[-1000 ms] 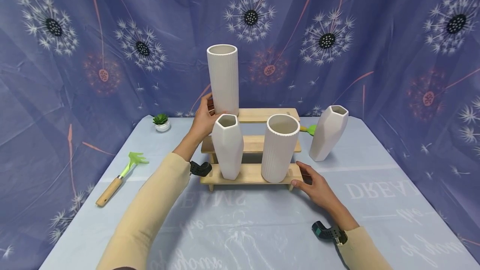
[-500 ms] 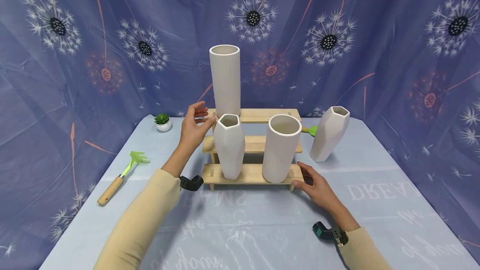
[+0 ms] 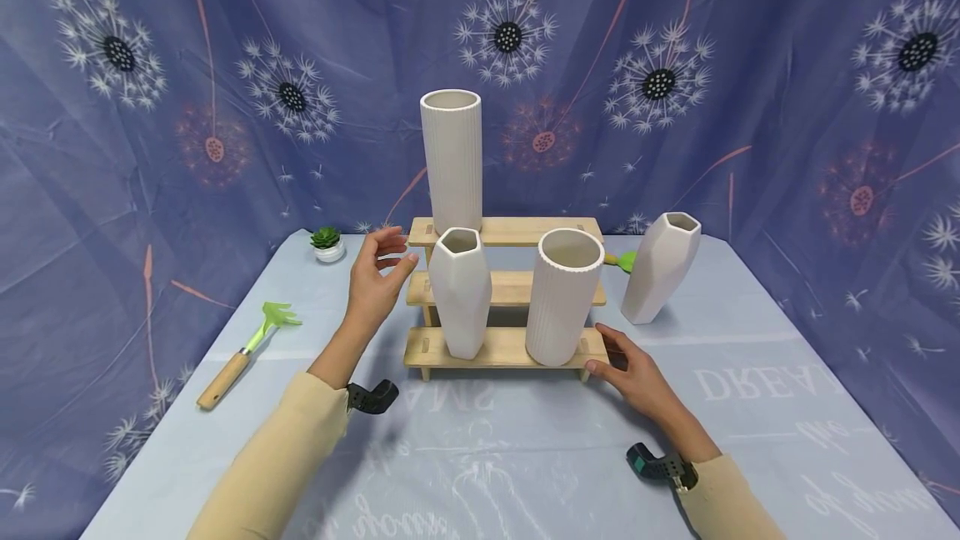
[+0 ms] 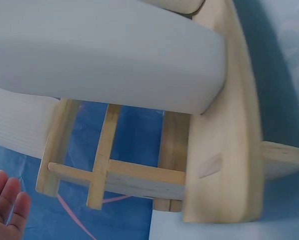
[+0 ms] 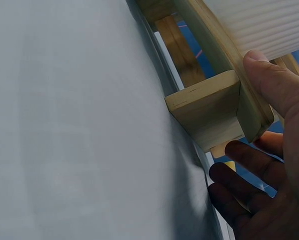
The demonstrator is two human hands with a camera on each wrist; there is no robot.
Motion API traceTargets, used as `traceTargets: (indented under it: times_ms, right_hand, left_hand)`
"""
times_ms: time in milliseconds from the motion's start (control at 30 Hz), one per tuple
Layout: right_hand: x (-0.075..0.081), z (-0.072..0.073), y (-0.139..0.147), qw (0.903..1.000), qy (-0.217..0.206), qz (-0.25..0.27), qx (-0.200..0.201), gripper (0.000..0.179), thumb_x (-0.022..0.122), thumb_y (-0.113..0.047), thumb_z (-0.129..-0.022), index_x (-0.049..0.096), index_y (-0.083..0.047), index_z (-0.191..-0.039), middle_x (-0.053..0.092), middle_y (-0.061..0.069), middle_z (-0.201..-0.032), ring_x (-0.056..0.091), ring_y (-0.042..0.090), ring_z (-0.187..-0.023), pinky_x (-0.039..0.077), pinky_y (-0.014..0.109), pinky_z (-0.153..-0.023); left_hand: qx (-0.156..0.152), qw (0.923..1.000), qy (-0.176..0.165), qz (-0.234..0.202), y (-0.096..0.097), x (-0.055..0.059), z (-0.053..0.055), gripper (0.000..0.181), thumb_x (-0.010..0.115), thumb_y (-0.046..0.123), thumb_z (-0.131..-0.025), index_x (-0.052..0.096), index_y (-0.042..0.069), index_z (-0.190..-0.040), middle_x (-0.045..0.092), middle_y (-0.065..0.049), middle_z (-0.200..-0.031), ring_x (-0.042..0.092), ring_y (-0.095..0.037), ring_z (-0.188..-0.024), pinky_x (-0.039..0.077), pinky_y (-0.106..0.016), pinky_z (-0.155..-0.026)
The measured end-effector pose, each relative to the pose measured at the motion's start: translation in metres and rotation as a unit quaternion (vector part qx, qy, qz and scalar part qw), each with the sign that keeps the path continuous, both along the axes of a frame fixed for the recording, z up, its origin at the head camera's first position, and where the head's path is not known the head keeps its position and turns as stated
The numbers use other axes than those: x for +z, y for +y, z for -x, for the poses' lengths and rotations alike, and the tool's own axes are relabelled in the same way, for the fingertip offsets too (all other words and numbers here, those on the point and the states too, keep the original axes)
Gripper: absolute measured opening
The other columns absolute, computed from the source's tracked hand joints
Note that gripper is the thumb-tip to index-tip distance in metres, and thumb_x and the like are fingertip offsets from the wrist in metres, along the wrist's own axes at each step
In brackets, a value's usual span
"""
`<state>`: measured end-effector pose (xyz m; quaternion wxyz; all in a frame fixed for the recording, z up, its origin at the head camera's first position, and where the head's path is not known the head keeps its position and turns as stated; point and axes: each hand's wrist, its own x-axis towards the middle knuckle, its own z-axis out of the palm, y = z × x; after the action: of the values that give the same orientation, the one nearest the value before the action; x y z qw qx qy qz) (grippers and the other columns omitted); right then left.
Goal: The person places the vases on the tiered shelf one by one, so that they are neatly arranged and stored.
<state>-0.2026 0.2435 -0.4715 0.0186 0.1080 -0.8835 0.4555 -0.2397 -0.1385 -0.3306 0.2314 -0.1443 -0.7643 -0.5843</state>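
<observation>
Pale wooden three-tier stand is sitting mid-frame, long axis running left-right, tiers rising toward the top. Left hand is hovering just left, fingers loosely parted, holding nothing. Right hand is pinching the stand's lower-right end between thumb and fingers. Light-blue cloth-covered surface is lying underneath; purple-blue dandelion-print fabric curtain is hanging behind.

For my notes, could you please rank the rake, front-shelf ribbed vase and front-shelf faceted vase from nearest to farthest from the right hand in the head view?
1. Ribbed vase, right side of the front shelf.
2. Faceted vase, left side of that shelf.
3. Rake, far left.
</observation>
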Motion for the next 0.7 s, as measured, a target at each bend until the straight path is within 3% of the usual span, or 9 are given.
traceTargets:
  times_ms: [233,467,700]
  right_hand:
    - [-0.002,0.001,0.000,1.0000,0.001,0.001,0.005,0.072,0.066,-0.036,-0.087,0.034,-0.007,-0.145,0.053,0.019,-0.132,0.057,0.033,-0.114,0.049,0.036,-0.088]
    - [0.000,0.001,0.000,1.0000,-0.006,0.005,0.000,0.072,0.067,-0.037,-0.086,0.035,-0.010,-0.145,0.052,0.017,-0.134,0.057,0.032,-0.116,0.049,0.030,-0.088]
    - [0.001,0.000,-0.001,0.9999,-0.009,0.004,0.000,0.074,0.067,-0.039,-0.086,0.034,-0.010,-0.146,0.052,0.017,-0.134,0.057,0.031,-0.116,0.049,0.034,-0.089]
  left_hand:
    - [-0.004,0.9998,-0.018,-0.003,-0.004,-0.010,-0.010,0.042,0.062,0.004,-0.089,0.049,-0.007,-0.126,0.054,-0.028,-0.122,0.051,-0.037,-0.114,0.042,-0.050,-0.098]
    - [-0.011,0.9988,-0.043,-0.019,-0.008,-0.020,-0.020,0.042,0.063,0.006,-0.089,0.050,-0.008,-0.126,0.053,-0.026,-0.128,0.050,-0.035,-0.118,0.039,-0.050,-0.101]
    - [-0.004,0.9973,-0.071,-0.017,-0.012,-0.032,-0.030,0.040,0.062,0.008,-0.090,0.051,-0.007,-0.126,0.053,-0.026,-0.128,0.050,-0.035,-0.119,0.039,-0.048,-0.101]
